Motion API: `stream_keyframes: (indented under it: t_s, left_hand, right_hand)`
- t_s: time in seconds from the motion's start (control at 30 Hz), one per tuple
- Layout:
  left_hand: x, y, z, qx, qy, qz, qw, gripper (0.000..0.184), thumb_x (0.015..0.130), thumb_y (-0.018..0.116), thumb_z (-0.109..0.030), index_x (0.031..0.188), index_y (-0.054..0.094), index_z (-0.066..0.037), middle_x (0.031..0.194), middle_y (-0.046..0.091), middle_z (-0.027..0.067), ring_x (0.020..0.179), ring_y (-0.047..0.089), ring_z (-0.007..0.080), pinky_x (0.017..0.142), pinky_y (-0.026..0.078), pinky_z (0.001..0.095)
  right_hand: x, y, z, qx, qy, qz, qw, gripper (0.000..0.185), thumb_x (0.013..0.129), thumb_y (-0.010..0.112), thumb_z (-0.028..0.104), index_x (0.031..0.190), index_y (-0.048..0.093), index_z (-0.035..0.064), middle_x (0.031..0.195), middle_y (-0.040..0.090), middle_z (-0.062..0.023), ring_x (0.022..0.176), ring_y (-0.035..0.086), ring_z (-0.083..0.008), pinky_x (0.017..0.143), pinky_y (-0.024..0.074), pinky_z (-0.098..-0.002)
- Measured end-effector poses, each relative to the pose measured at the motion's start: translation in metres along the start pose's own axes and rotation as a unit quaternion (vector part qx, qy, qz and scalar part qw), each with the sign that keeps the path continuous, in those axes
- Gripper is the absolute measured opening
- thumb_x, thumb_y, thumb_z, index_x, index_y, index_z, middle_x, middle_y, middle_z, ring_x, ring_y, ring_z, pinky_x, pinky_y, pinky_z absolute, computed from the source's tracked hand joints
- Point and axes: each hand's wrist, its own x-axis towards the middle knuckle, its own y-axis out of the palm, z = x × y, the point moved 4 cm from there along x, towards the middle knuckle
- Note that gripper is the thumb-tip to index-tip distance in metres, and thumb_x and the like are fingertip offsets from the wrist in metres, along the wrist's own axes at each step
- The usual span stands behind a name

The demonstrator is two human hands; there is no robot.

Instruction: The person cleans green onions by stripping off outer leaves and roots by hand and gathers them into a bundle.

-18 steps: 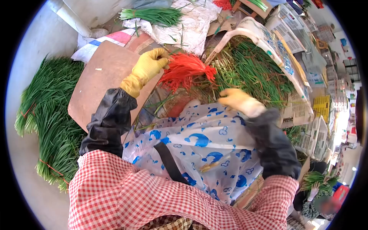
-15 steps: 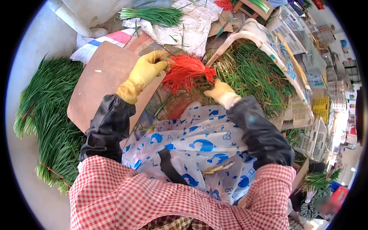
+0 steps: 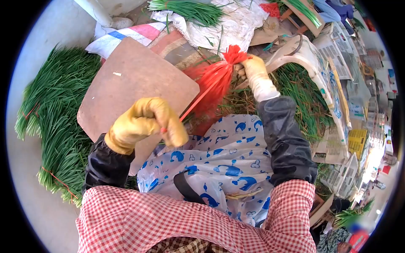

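1. Apron (image 3: 202, 162): whitish plastic, blue dolphin print, spread over the lap.
2. Left hand (image 3: 145, 124), yellow-gloved: thumb and fingers pinching one red strand (image 3: 192, 109), which runs straight to its bundle.
3. Red bundle (image 3: 223, 69): beyond the apron, between the hands. Judged light, soft, limp, probably slippery; strands may tangle. Best hold: the gathered neck for the whole, an end for a single strand.
4. Right hand (image 3: 255, 71), gloved: fingers curled at that neck; cannot tell whether gripping.
5. Brown board (image 3: 135, 80): left of the bundle.
6. Tied greens (image 3: 202, 12): farther off, upon white sacking (image 3: 240, 21).
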Motion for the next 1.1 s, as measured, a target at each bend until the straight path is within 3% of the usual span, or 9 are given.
stream_keyframes:
  t_s: [0.17,0.3,0.33,0.4,0.5,0.57,0.77,0.93,1.1]
  left_hand:
    - [-0.036,0.034,-0.049,-0.059,0.016,0.058,0.996,0.017,0.085,0.066,-0.013,0.077,0.059,0.001,0.075,0.066,0.0247,0.071,0.066,0.0369,0.065,0.053,0.0441]
    - [-0.056,-0.001,-0.057,0.104,-0.037,-0.140,0.984,0.016,0.083,0.067,-0.015,0.077,0.061,-0.002,0.104,0.066,0.0241,0.079,0.067,0.0253,0.066,0.052,0.0342]
    - [-0.053,-0.012,-0.062,0.161,-0.082,-0.216,0.960,0.018,0.083,0.067,-0.019,0.078,0.062,-0.002,0.108,0.064,0.0246,0.080,0.067,0.0244,0.068,0.053,0.0325]
    - [-0.053,-0.052,-0.048,0.322,-0.126,-0.195,0.918,0.017,0.085,0.064,-0.021,0.081,0.063,-0.004,0.128,0.056,0.0191,0.092,0.063,0.0168,0.079,0.050,0.0274]
    - [-0.074,-0.116,-0.040,0.485,-0.182,-0.259,0.815,0.013,0.084,0.062,-0.018,0.083,0.064,-0.006,0.131,0.055,0.0159,0.100,0.061,0.0210,0.084,0.049,0.0325]
    - [-0.066,-0.128,-0.063,0.907,-0.109,-0.115,0.390,0.012,0.081,0.061,-0.014,0.089,0.069,-0.012,0.131,0.056,0.0109,0.110,0.057,0.0241,0.086,0.048,0.0359]
    - [-0.046,-0.140,-0.067,0.930,-0.187,-0.188,0.256,0.049,0.072,0.063,-0.004,0.119,0.061,-0.016,0.135,0.050,0.0158,0.126,0.044,0.0328,0.101,0.041,0.0415]
    - [0.104,-0.070,-0.017,0.794,0.112,-0.086,0.591,0.043,0.082,0.061,-0.006,0.125,0.055,-0.006,0.128,0.056,0.0166,0.120,0.052,0.0320,0.101,0.041,0.0378]
    - [0.211,0.070,0.181,0.310,-0.086,0.064,0.945,0.035,0.098,0.053,-0.023,0.125,0.057,-0.002,0.123,0.061,0.0089,0.114,0.055,0.0167,0.100,0.041,0.0322]
  right_hand:
    - [0.070,0.011,0.000,-0.053,0.004,-0.033,0.998,0.021,0.088,0.058,0.023,0.088,0.066,0.0041,0.067,0.067,-0.0043,0.050,0.059,-0.0138,0.043,0.0422,-0.0275]
    - [0.068,0.026,0.036,-0.133,-0.014,0.021,0.991,0.059,0.085,0.064,0.042,0.125,0.051,0.0000,0.087,0.068,-0.0112,0.063,0.066,-0.0183,0.049,0.0487,-0.0321]
    - [0.040,0.037,0.050,-0.134,-0.010,0.016,0.991,0.069,0.086,0.058,0.052,0.135,0.045,0.0057,0.122,0.059,-0.0151,0.081,0.068,-0.0240,0.062,0.0488,-0.0324]
    - [0.037,0.031,0.040,-0.252,-0.057,0.034,0.965,0.065,0.086,0.059,0.046,0.133,0.047,0.0038,0.103,0.064,-0.0125,0.073,0.065,-0.0195,0.060,0.0483,-0.0313]
    - [-0.007,0.013,0.023,-0.254,-0.121,0.088,0.955,0.047,0.088,0.061,0.033,0.122,0.057,0.0020,0.087,0.067,-0.0085,0.065,0.058,-0.0128,0.059,0.0465,-0.0263]
    - [-0.026,-0.022,0.012,-0.202,-0.159,0.076,0.964,0.032,0.090,0.060,0.022,0.114,0.062,0.0015,0.087,0.066,-0.0046,0.068,0.057,-0.0099,0.061,0.0451,-0.0232]
    - [-0.154,-0.168,-0.074,-0.098,-0.006,-0.005,0.995,0.021,0.093,0.058,0.015,0.108,0.063,0.0013,0.091,0.063,-0.0026,0.075,0.058,-0.0102,0.067,0.0449,-0.0221]
    - [-0.168,-0.198,-0.173,-0.046,0.003,0.007,0.999,0.027,0.094,0.057,0.019,0.112,0.063,0.0001,0.102,0.066,-0.0065,0.089,0.060,-0.0143,0.081,0.0475,-0.0254]
    - [-0.195,-0.185,-0.243,0.052,0.130,0.190,0.972,0.036,0.095,0.057,0.023,0.122,0.058,-0.0022,0.111,0.065,-0.0095,0.102,0.058,-0.0141,0.089,0.0456,-0.0247]
